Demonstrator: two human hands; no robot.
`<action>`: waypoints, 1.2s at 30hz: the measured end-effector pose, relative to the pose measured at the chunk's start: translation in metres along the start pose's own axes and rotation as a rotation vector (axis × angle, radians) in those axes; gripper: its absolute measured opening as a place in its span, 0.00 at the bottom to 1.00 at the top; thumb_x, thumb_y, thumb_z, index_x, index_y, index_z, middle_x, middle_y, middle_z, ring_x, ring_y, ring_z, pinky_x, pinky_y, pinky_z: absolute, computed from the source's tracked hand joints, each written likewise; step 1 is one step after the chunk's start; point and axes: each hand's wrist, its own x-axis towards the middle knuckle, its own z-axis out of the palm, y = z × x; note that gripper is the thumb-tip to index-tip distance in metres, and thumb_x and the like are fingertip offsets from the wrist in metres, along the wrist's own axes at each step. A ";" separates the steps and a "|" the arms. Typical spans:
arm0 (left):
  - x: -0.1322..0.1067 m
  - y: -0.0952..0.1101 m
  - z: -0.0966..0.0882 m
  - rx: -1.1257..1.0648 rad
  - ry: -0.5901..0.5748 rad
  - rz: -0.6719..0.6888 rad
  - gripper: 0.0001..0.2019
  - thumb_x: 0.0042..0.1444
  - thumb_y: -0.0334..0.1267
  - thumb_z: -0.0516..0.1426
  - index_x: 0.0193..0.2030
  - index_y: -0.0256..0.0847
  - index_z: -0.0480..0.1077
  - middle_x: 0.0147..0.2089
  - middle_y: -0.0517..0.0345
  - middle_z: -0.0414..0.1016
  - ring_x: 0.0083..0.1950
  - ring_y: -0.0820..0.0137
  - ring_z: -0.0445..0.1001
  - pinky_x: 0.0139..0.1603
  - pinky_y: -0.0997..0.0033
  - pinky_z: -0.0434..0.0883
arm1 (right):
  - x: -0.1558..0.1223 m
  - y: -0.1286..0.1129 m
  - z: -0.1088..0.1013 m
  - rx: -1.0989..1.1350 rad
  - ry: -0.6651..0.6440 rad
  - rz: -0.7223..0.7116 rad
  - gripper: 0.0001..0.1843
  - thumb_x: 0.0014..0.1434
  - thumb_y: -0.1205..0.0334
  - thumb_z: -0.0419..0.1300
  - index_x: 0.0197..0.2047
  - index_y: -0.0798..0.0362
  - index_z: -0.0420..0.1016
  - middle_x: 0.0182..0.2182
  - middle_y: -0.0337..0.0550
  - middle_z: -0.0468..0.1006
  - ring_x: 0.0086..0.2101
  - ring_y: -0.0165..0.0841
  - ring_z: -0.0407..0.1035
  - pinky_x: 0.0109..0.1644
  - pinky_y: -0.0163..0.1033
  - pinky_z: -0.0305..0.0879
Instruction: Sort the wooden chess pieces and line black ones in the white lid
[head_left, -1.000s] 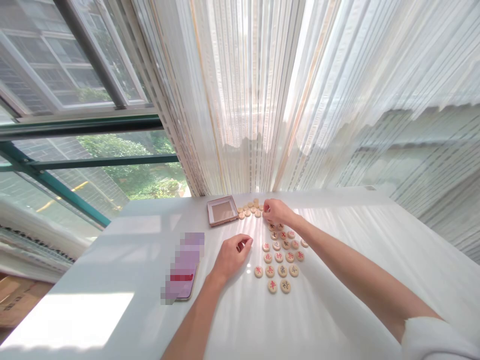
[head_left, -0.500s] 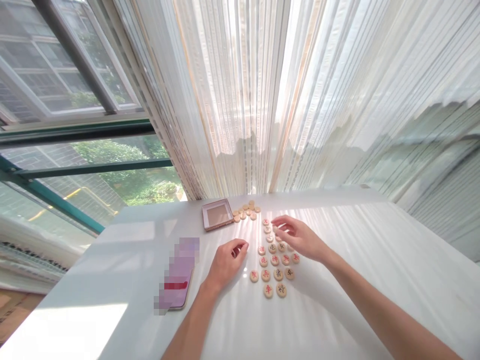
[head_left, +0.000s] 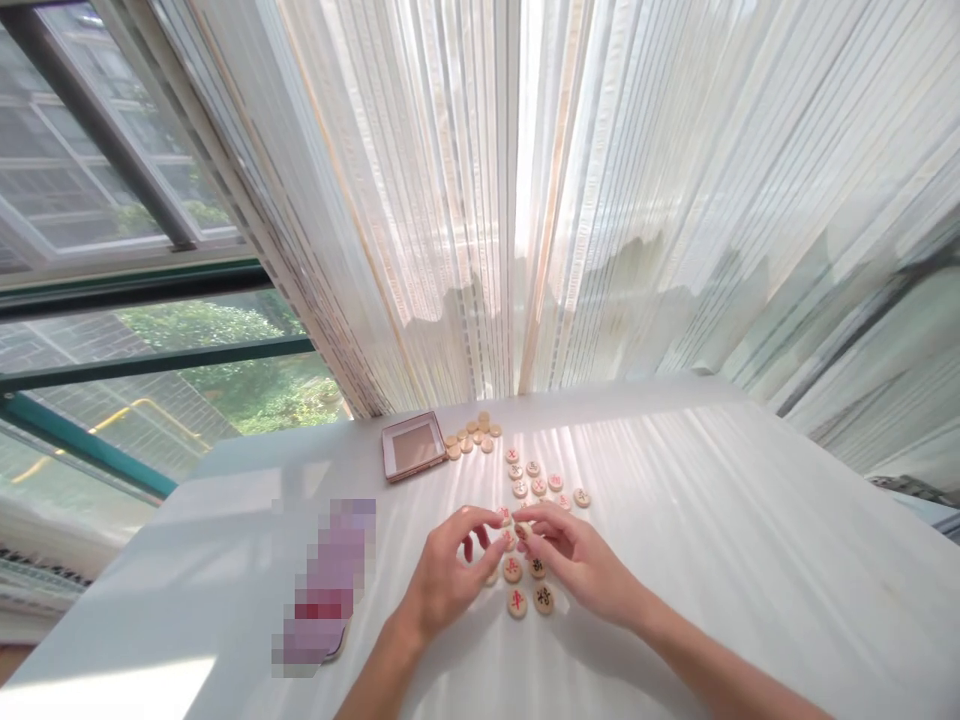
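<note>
My right hand [head_left: 574, 555] is closed, thumb and fingertips on a round wooden xiangqi piece [head_left: 523, 531] in the middle of the group. Directly across from it, my left hand [head_left: 454, 570] has its thumb and index finger apart around the left edge of the group. Close to those fingertips lie a red-marked piece [head_left: 504, 516] and another red piece [head_left: 509, 540]. Nearer me are a red piece [head_left: 517, 602] and a black-marked piece [head_left: 544, 598]. Beyond my hands, several more face-up pieces [head_left: 538, 486] stay uncovered. My fingers hide part of the middle rows.
A shallow open box [head_left: 413, 448] stands at the table's far edge, with a cluster of plain-looking pieces [head_left: 472, 432] beside it. A phone [head_left: 330, 590], partly pixelated, lies on the left of the white table [head_left: 712, 520]. Striped curtains [head_left: 450, 200] and a window border the far side.
My right hand has moved from the far rows toward me, into the middle of the group. My left hand has come right, up to the pieces. The camera view has shifted slightly.
</note>
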 end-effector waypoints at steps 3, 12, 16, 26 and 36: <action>-0.002 0.004 0.003 -0.011 -0.020 0.037 0.10 0.62 0.40 0.60 0.49 0.45 0.74 0.46 0.54 0.79 0.37 0.70 0.77 0.34 0.71 0.73 | -0.005 0.001 0.004 0.043 -0.034 -0.009 0.16 0.70 0.52 0.57 0.57 0.45 0.75 0.50 0.47 0.76 0.45 0.38 0.77 0.51 0.44 0.74; 0.000 0.007 0.006 -0.102 -0.035 -0.051 0.06 0.61 0.38 0.61 0.44 0.43 0.76 0.42 0.56 0.82 0.38 0.70 0.79 0.37 0.72 0.74 | -0.008 -0.001 0.007 0.121 -0.049 0.053 0.14 0.69 0.53 0.59 0.54 0.49 0.72 0.42 0.45 0.81 0.44 0.39 0.78 0.51 0.45 0.74; 0.000 0.011 0.004 -0.135 -0.080 -0.080 0.07 0.60 0.37 0.61 0.45 0.45 0.76 0.44 0.56 0.82 0.40 0.69 0.79 0.39 0.71 0.74 | -0.007 0.000 0.008 0.063 -0.022 -0.012 0.13 0.69 0.55 0.60 0.53 0.49 0.73 0.46 0.47 0.80 0.45 0.38 0.78 0.52 0.45 0.75; 0.004 0.001 0.001 -0.426 0.029 -0.306 0.12 0.58 0.45 0.65 0.43 0.39 0.75 0.38 0.52 0.82 0.39 0.65 0.81 0.39 0.69 0.77 | -0.006 0.008 0.003 -0.323 0.146 -0.304 0.11 0.68 0.65 0.58 0.52 0.47 0.75 0.42 0.43 0.81 0.39 0.35 0.76 0.46 0.41 0.74; 0.009 -0.007 -0.007 -0.502 0.118 -0.339 0.18 0.59 0.46 0.64 0.51 0.39 0.74 0.42 0.51 0.81 0.42 0.64 0.80 0.42 0.66 0.79 | -0.003 0.008 -0.009 -0.385 0.291 -0.309 0.09 0.68 0.66 0.57 0.49 0.48 0.75 0.40 0.43 0.79 0.37 0.34 0.74 0.41 0.39 0.73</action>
